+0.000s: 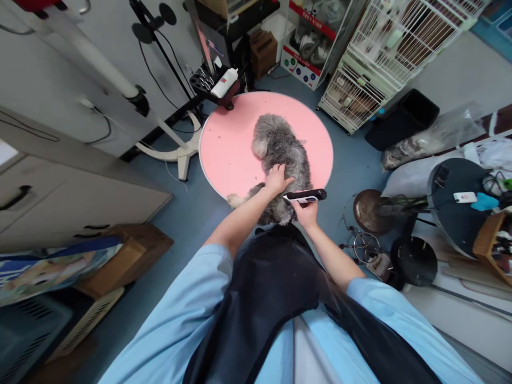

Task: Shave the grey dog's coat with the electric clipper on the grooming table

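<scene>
Low in centre frame, our right hand (307,212) is clenched round a black-and-white clipper (306,196), held level at the grey dog (280,146). Just beyond, our left hand (277,180) grips its fur, seemingly to steady it. The dog lies on the pink round table (228,149), with a white bottle (224,84) behind.

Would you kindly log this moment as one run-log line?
left hand: resting on grey dog | right hand: holding clipper near dog | dog: lying on pink table
</scene>
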Tool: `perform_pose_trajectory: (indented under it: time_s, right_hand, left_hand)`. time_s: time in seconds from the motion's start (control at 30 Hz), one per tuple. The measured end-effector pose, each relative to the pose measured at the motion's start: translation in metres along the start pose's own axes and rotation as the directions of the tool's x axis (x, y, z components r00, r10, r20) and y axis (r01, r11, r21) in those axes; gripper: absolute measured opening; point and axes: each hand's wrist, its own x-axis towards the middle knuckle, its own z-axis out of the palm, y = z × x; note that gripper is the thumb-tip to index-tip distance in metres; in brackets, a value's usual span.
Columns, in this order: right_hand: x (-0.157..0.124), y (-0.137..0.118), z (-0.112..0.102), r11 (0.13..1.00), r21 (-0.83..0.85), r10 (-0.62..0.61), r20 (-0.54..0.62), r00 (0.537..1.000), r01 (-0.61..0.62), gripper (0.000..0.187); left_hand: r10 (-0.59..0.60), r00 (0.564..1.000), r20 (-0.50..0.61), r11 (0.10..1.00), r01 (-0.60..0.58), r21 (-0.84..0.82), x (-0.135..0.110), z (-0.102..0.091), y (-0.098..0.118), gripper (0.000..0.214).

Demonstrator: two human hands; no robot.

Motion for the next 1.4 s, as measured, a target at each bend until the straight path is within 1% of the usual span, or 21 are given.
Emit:
perform_pose_trajectory:
  time_s: [0.03, 0.07, 0.17, 0.23, 0.3, 0.37, 0.43, 0.47, 0.5, 0.53, 0.6, 0.67, 0.7, 0.77, 0.87, 0.93, 1.0, 1.1, 1.17, 1.23, 1.4]
  right_hand:
    - [0.001, 0.000, 0.002, 1.000, 0.000, -0.008, 0.010, 1.000, 0.008, 0.038]
    - [-0.002, 0.001, 0.005, 1.000, -0.006, -0.008, 0.052, 0.999, 0.009, 0.038]
    - [-0.029, 0.007, 0.011, 1.000, -0.030, 0.008, 0.209, 0.978, -0.002, 0.036]
    - [-0.046, 0.012, 0.007, 0.999, -0.029, 0.032, 0.286, 0.958, -0.025, 0.036]
    - [-0.046, 0.014, -0.006, 0.998, -0.012, 0.058, 0.341, 0.938, -0.057, 0.036]
    - [-0.022, 0.013, -0.024, 0.998, 0.025, 0.055, 0.320, 0.946, -0.066, 0.037]
    - [0.023, 0.009, -0.041, 0.996, 0.085, 0.004, 0.162, 0.987, -0.018, 0.036]
    - [0.049, 0.008, -0.046, 0.993, 0.119, -0.007, 0.083, 0.996, -0.003, 0.036]
    - [0.075, 0.006, -0.048, 0.987, 0.158, -0.013, 0.035, 0.999, 0.007, 0.037]
    - [0.099, 0.005, -0.048, 0.983, 0.186, -0.017, 0.049, 0.999, 0.007, 0.040]
    - [0.132, 0.005, -0.042, 0.978, 0.207, -0.006, 0.143, 0.990, -0.024, 0.048]
    - [0.143, 0.007, -0.034, 0.975, 0.213, 0.012, 0.247, 0.969, -0.067, 0.053]
    - [0.140, 0.008, -0.032, 0.973, 0.217, 0.020, 0.287, 0.958, -0.085, 0.054]
    - [0.123, 0.013, -0.031, 0.967, 0.230, 0.029, 0.341, 0.939, -0.113, 0.055]
    - [0.094, 0.020, -0.038, 0.963, 0.223, 0.046, 0.425, 0.904, -0.154, 0.055]
    - [0.087, 0.021, -0.041, 0.965, 0.203, 0.057, 0.462, 0.885, -0.168, 0.055]
    - [0.093, 0.020, -0.040, 0.968, 0.199, 0.059, 0.419, 0.906, -0.155, 0.053]
    - [0.113, 0.014, -0.031, 0.969, 0.221, 0.049, 0.277, 0.960, -0.114, 0.048]
    - [0.115, 0.013, -0.026, 0.965, 0.234, 0.051, 0.276, 0.960, -0.119, 0.049]
    - [0.100, 0.013, -0.024, 0.960, 0.234, 0.067, 0.335, 0.940, -0.152, 0.052]
    - [0.036, 0.020, -0.032, 0.968, 0.160, 0.101, 0.462, 0.881, -0.195, 0.043]
  left_hand:
    - [-0.003, 1.000, -0.002, 1.000, 0.003, 0.004, 0.000, 0.000, 0.000, 0.070]
    - [-0.007, 1.000, -0.005, 1.000, 0.007, 0.006, 0.000, 0.000, 0.000, 0.069]
    - [-0.009, 1.000, -0.011, 1.000, 0.009, -0.003, 0.000, -0.002, -0.001, 0.066]
    - [-0.022, 0.999, -0.031, 1.000, 0.022, -0.014, -0.001, -0.004, 0.000, 0.067]
    - [-0.048, 0.997, -0.053, 0.998, 0.046, -0.038, -0.003, -0.005, 0.003, 0.070]
    - [-0.074, 0.996, -0.048, 0.995, 0.070, -0.074, -0.004, -0.004, 0.006, 0.071]
    - [-0.091, 0.995, -0.031, 0.992, 0.087, -0.093, -0.004, -0.001, 0.008, 0.068]
    - [-0.099, 0.995, -0.035, 0.992, 0.095, -0.088, -0.004, 0.002, 0.009, 0.067]
    - [-0.106, 0.993, -0.047, 0.992, 0.102, -0.077, -0.004, 0.004, 0.009, 0.065]
    - [-0.112, 0.992, -0.063, 0.992, 0.108, -0.064, -0.003, 0.006, 0.009, 0.063]
    - [-0.124, 0.989, -0.084, 0.992, 0.121, -0.043, -0.001, 0.009, 0.008, 0.061]
    - [-0.137, 0.987, -0.087, 0.990, 0.135, -0.030, 0.001, 0.010, 0.005, 0.060]
    - [-0.141, 0.986, -0.086, 0.990, 0.139, -0.027, 0.002, 0.010, 0.004, 0.060]
    - [-0.147, 0.985, -0.086, 0.989, 0.145, -0.028, 0.004, 0.009, 0.001, 0.060]
    - [-0.163, 0.982, -0.092, 0.986, 0.160, -0.037, 0.006, 0.007, -0.004, 0.060]
    - [-0.175, 0.980, -0.093, 0.984, 0.173, -0.034, 0.006, 0.008, -0.006, 0.061]
    - [-0.177, 0.979, -0.096, 0.984, 0.175, -0.031, 0.005, 0.009, -0.008, 0.060]
    - [-0.177, 0.977, -0.118, 0.984, 0.174, -0.031, 0.004, 0.010, -0.009, 0.060]
    - [-0.183, 0.975, -0.123, 0.983, 0.181, -0.029, 0.003, 0.010, -0.009, 0.059]
    - [-0.192, 0.975, -0.115, 0.981, 0.191, -0.021, 0.003, 0.009, -0.008, 0.059]
    - [-0.197, 0.972, -0.131, 0.980, 0.196, -0.023, 0.004, 0.008, -0.009, 0.060]
